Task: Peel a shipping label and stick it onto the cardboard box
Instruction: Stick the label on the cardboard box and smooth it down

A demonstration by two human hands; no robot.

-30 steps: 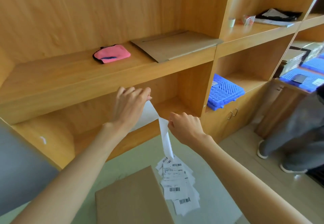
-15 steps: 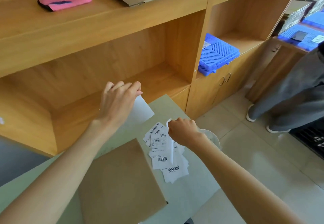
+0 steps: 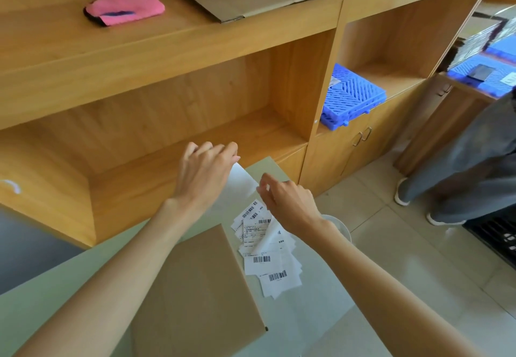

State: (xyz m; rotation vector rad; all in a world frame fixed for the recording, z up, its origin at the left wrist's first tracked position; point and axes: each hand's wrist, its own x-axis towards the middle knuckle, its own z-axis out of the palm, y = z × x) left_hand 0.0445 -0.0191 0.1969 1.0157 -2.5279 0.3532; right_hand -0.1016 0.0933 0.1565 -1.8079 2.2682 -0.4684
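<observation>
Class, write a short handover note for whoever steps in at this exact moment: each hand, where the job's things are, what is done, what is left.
Left hand: raised, fingers pinching the white peeled label.
Right hand: fingers loosely curled beside the label's edge, holding nothing that shows.
Flat brown cardboard box: on the pale green table, top bare.
Loose pile of white barcode labels: right of the box.
Done: label off its backing, it seems.
Left: press it onto the box.

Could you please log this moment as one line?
left hand: holds label | right hand: open, empty | box: unlabelled
</observation>
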